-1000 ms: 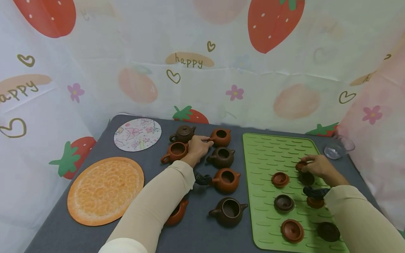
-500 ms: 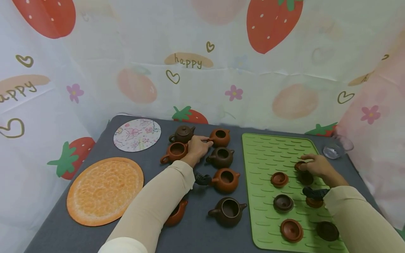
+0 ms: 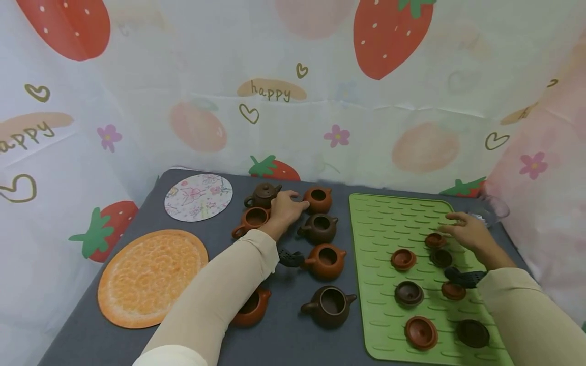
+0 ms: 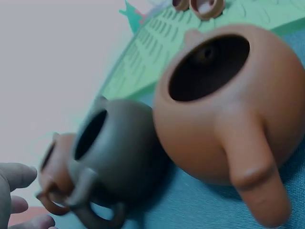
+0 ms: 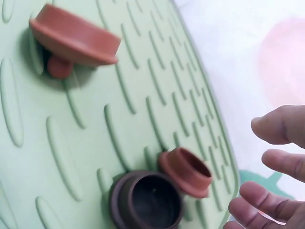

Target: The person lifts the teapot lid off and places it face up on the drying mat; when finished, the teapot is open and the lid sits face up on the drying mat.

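Note:
Among the small clay teapots in the head view, my left hand (image 3: 286, 208) hovers beside the far reddish-brown teapot (image 3: 322, 207), its fingers holding nothing. The left wrist view shows those fingers (image 4: 21, 176) a little apart from that teapot's handle (image 4: 53, 205). A dark lidless teapot (image 3: 319, 235) stands just nearer. Over the far right of the green mat (image 3: 389, 213), my right hand (image 3: 467, 231) has its fingers spread and holds nothing. Below it a small reddish lid (image 5: 190, 171) lies upturned beside a dark lid (image 5: 152, 202).
Several more lids, such as a reddish one (image 3: 421, 333), lie on the mat. A clear glass vessel (image 3: 490, 211) stands beyond my right hand. More teapots (image 3: 330, 306) stand left of the mat. Two round mats, one orange (image 3: 153, 279), one patterned (image 3: 199, 197), lie at left.
My right hand has let go of the small reddish lid and moved slightly up and right. My left hand has come off the far teapot's handle and lifted slightly.

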Demonstrator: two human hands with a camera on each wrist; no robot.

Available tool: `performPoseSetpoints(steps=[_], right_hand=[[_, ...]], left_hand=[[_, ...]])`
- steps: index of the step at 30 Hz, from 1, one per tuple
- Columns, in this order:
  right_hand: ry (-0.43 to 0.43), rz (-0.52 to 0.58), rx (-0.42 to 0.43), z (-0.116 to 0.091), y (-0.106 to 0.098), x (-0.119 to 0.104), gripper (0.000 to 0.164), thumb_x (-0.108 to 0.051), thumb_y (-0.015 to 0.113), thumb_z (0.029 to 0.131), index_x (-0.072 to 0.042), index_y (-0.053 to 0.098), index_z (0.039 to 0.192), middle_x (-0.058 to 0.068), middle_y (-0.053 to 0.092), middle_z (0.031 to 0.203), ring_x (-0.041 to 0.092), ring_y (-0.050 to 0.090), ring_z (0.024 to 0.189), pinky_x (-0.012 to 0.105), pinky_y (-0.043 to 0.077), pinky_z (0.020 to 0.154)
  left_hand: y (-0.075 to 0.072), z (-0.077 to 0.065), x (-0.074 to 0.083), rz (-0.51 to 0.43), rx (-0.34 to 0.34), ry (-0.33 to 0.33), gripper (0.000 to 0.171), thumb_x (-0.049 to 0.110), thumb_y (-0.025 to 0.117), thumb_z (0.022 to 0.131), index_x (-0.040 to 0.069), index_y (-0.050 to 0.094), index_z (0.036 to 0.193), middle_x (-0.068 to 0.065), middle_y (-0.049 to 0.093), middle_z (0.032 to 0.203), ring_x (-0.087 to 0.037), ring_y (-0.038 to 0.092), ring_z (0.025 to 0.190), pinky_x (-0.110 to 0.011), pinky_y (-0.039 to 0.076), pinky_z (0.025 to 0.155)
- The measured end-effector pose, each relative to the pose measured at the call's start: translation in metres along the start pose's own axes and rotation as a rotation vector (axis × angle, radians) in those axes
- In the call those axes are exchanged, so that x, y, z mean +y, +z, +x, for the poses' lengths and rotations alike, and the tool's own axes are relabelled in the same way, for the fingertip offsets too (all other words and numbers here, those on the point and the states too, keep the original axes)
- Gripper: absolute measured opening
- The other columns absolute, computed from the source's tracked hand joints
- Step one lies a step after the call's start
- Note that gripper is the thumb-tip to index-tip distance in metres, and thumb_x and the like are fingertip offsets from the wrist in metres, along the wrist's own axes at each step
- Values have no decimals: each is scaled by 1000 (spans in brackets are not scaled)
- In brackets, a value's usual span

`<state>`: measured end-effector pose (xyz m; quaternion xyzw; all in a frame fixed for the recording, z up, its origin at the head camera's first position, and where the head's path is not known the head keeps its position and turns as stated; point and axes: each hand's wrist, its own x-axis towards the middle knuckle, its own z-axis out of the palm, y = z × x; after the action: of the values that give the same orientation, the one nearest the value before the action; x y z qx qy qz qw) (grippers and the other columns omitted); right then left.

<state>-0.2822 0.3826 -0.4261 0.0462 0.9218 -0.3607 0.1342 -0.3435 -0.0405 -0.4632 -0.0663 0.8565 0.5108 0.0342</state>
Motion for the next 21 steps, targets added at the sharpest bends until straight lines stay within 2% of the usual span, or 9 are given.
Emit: performPoseSetpoints(steps=[4,8,11,14,21], right_hand=[[-28,-1,31,-1,-2,-7,80,-49,50,97,7,25,148,43,30,138,58,34,120,67,35,88],[-77,-5,63,-2,-1,-19,79,-49,50,98,4,24,150,40,34,136,55,39,117,64,39,85],[-116,-23,87,-3,0,-32,79,-50,50,97,1,25,151,37,37,135,53,41,116,64,39,84],[-156,-21,102,-5,1,-45,77,-49,52,97,-1,27,151,35,39,135,51,43,115,64,39,84],[-235,19,112,-8,4,-70,70,-41,57,97,-1,32,149,32,43,131,48,43,117,61,41,86]], left_hand=[[-5,-2,13,38,5,33,46,31,72,89,10,62,129,-12,59,124,-33,51,110,-43,50,79],[-18,-6,32,60,14,94,45,32,72,89,11,63,128,-7,66,108,-28,56,101,-40,50,76],[-32,-7,43,69,35,161,47,34,72,88,11,64,128,-4,68,100,-28,56,101,-40,50,77],[-50,-8,51,64,67,216,46,36,72,88,12,65,127,-4,68,103,-30,54,105,-40,49,78],[-89,-14,53,30,116,262,47,37,71,89,15,63,129,-7,67,108,-28,56,104,-38,49,81]])
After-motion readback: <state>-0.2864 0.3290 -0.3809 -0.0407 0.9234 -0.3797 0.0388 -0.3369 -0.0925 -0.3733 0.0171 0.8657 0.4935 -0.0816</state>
